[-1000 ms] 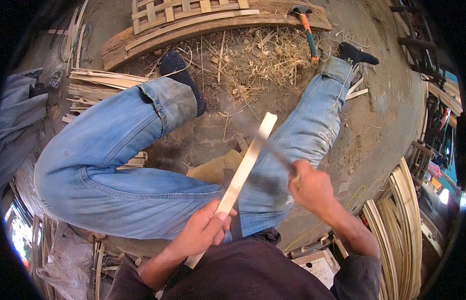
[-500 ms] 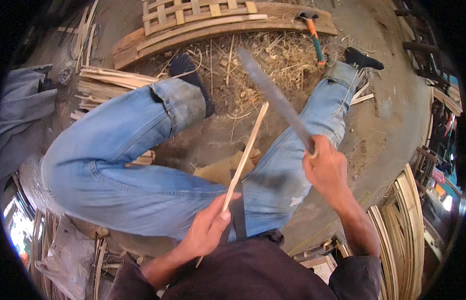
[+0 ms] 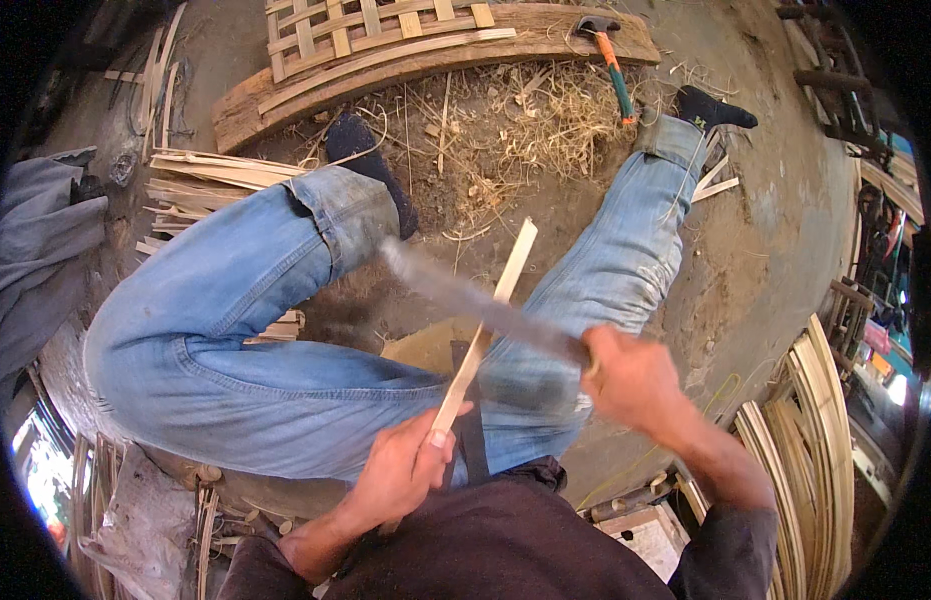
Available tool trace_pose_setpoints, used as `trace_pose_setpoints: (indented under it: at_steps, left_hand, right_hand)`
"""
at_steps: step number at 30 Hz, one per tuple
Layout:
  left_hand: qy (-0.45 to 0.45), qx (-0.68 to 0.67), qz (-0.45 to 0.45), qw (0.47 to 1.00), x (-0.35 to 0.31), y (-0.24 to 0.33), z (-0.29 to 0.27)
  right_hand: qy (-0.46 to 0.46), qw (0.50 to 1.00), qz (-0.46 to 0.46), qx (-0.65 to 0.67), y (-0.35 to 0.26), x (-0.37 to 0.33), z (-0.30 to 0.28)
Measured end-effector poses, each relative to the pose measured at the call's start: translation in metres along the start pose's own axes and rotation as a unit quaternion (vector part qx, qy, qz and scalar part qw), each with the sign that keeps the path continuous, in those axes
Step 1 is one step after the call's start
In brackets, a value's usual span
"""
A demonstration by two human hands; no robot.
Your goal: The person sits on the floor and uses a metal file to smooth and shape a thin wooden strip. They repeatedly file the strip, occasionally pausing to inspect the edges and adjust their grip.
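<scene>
My left hand (image 3: 403, 462) is closed around the lower part of a pale wooden strip (image 3: 510, 262), which slants up and away over my lap. In my right hand (image 3: 630, 385) is the handle end of a long grey blade, a machete (image 3: 465, 302), pointing left. The blade is smeared by motion and crosses over the strip near its middle; whether it touches cannot be told. Beneath the strip, a dark strap (image 3: 471, 440) and a tan flat piece (image 3: 430, 343) show between my legs.
A thick wooden plank (image 3: 545, 45) lies ahead, bearing a woven slat lattice (image 3: 360, 30) and a hammer (image 3: 610, 70). Shavings (image 3: 545, 130) litter the ground between my feet. Split strips (image 3: 200, 185) are piled at left, and long strips (image 3: 815, 450) stand at right.
The machete has swung down and left, from above the wooden strip to across it. My right hand has dropped nearer my lap. The strip has turned to show its broader face.
</scene>
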State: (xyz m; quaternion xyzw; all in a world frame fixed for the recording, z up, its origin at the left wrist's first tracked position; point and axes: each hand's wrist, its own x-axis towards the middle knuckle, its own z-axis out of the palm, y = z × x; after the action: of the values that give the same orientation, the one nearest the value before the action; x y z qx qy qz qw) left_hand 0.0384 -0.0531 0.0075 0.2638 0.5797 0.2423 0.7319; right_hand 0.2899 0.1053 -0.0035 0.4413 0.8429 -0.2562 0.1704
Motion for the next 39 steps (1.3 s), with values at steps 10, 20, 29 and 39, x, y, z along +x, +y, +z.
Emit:
trace_pose_setpoints:
  at_steps: [10,20,29,39]
  left_hand:
    - [0.067,-0.053,0.026,0.996,0.006,-0.01,-0.001]
    - [0.002,-0.018,-0.037,0.999,0.006,0.004,-0.002]
    - [-0.03,-0.055,-0.014,0.998,0.004,-0.002,-0.005]
    - [-0.083,-0.157,-0.032,0.984,0.007,-0.006,-0.015]
  right_hand:
    - [0.035,0.999,0.009,-0.026,0.008,0.009,0.008]
    - [-0.042,0.995,-0.086,-0.025,-0.034,-0.024,0.007]
    - [-0.001,0.997,0.051,0.058,0.007,0.016,-0.014]
    - [0.013,1.0,-0.021,-0.002,-0.004,-0.006,0.018]
